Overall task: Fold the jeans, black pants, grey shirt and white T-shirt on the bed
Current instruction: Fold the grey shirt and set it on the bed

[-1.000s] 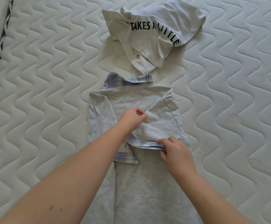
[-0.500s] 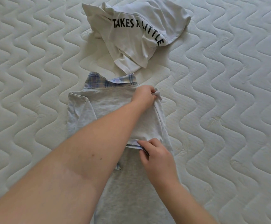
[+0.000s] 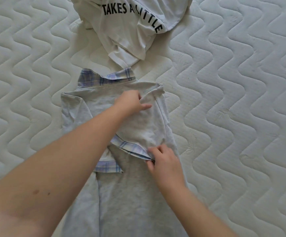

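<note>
The grey shirt point(image 3: 130, 189) with plaid collar and cuffs lies lengthwise on the white quilted mattress point(image 3: 241, 117), both sleeves folded in over its back. My left hand point(image 3: 133, 102) rests on the folded right sleeve near the shoulder, fingers pressing the cloth. My right hand point(image 3: 164, 159) pinches the plaid cuff of that sleeve at the shirt's right edge. The white T-shirt point(image 3: 132, 26) with black lettering lies crumpled just beyond the collar. No jeans or black pants are in view.
Bare mattress spreads to the left point(image 3: 24, 100) and right of the shirt. My left forearm point(image 3: 57, 168) crosses over the shirt's lower left part.
My left hand went out to the right shoulder corner, then slid back inward along the folded sleeve. My right hand kept its pinch on the cuff. The camera view shifted closer.
</note>
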Available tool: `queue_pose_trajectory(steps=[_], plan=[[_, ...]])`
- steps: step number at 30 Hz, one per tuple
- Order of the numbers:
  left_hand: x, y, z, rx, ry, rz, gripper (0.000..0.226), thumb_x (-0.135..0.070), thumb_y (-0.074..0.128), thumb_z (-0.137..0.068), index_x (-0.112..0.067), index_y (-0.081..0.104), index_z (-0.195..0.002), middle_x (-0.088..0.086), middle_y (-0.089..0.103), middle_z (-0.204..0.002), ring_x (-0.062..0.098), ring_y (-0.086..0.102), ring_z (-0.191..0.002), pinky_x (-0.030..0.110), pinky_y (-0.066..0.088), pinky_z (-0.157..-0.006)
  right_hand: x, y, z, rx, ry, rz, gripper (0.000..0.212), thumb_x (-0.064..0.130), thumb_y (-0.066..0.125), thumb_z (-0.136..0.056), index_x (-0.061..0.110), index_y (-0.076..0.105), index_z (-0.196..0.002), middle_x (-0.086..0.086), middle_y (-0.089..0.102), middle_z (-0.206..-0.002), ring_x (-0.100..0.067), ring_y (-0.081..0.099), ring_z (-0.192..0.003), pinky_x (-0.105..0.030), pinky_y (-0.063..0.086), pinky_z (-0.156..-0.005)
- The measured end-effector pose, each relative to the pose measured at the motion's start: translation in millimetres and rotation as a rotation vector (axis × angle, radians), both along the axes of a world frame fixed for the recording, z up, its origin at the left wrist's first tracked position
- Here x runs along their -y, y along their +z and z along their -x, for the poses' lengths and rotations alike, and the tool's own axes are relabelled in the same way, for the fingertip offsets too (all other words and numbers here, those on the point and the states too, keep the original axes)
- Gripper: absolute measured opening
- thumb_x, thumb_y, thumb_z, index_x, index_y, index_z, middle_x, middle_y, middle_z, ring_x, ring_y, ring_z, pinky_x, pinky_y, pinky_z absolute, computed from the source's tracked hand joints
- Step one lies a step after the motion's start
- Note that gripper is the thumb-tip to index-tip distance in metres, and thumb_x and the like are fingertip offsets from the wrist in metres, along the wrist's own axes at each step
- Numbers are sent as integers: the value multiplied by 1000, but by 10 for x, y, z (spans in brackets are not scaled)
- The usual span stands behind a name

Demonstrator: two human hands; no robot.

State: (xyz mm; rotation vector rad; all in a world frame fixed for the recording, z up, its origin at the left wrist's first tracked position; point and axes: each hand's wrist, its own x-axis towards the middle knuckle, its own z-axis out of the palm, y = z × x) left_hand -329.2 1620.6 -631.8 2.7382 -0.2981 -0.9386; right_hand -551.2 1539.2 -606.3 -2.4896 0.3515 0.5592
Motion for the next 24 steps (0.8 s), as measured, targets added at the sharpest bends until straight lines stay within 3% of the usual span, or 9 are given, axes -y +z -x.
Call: queue_pose_trajectory(steps=[3, 6, 9, 13, 17, 20, 22, 24], plan=[[-252, 33, 99, -19, -22, 26, 33, -47, 60, -92, -17, 54, -80, 2, 59, -79, 18, 52, -69, 30, 36, -56, -42, 49, -7, 77, -58, -11, 22, 34, 47, -96, 24, 66, -103, 1, 63, -89, -21, 60, -84, -32, 39, -68], [-334, 88, 178, 47, 51, 169, 21, -42, 55, -97, -21, 53, -94, -5, 53, -83, 15, 50, -72, 30, 35, -59, -107, 148, -91, 183, -129, -62, 19, 26, 50, -95, 16, 66, -95, -7, 66, -77, -30, 60, -72, -39, 37, -63], [-350, 152, 149, 180, 81, 246, 18, -41, 56, -96, -22, 54, -96, -10, 50, -75, 12, 48, -68, 29, 33, -56, -231, 256, -215, 258, -140, -110, 15, 20, 54, -94, 12, 65, -89, -11, 64, -70, -32, 57, -66, -38, 32, -60], [-368, 219, 66, 294, 53, 176, 22, -42, 57, -95, -20, 60, -97, -12, 52, -70, 20, 53, -76, 30, 33, -60, -405, 283, -324, 271, -112, -117, 17, 22, 52, -95, 12, 64, -89, -11, 64, -71, -30, 56, -68, -32, 22, -59], [-417, 109, 161, 229, 56, 71, 24, -38, 50, -99, -18, 59, -109, 3, 64, -104, 26, 59, -95, 35, 43, -70, -461, 133, -284, 165, -122, -102, 18, 27, 46, -97, 18, 61, -93, -8, 65, -78, -29, 59, -75, -35, 27, -60], [-443, 43, 239, 141, 154, 120, 32, -42, 55, -97, -17, 54, -117, 1, 62, -108, 23, 58, -94, 40, 50, -80, -444, 23, -168, 102, -90, -85, 11, 28, 48, -94, 24, 57, -98, 2, 64, -84, -21, 59, -78, -31, 27, -61], [-456, 19, 250, 144, 158, 116, 29, -38, 57, -96, -18, 54, -117, 2, 62, -109, 23, 58, -93, 39, 50, -79, -416, -33, -115, 61, -49, -77, 15, 29, 51, -93, 24, 57, -105, 6, 62, -94, -18, 57, -85, -29, 30, -64], [-483, 16, 256, 165, 170, 134, 22, -32, 57, -97, -20, 56, -115, 3, 64, -107, 21, 56, -89, 34, 46, -72, -407, -57, -105, 35, -22, -77, 11, 29, 52, -93, 20, 58, -98, 4, 60, -92, -19, 55, -83, -28, 29, -64]])
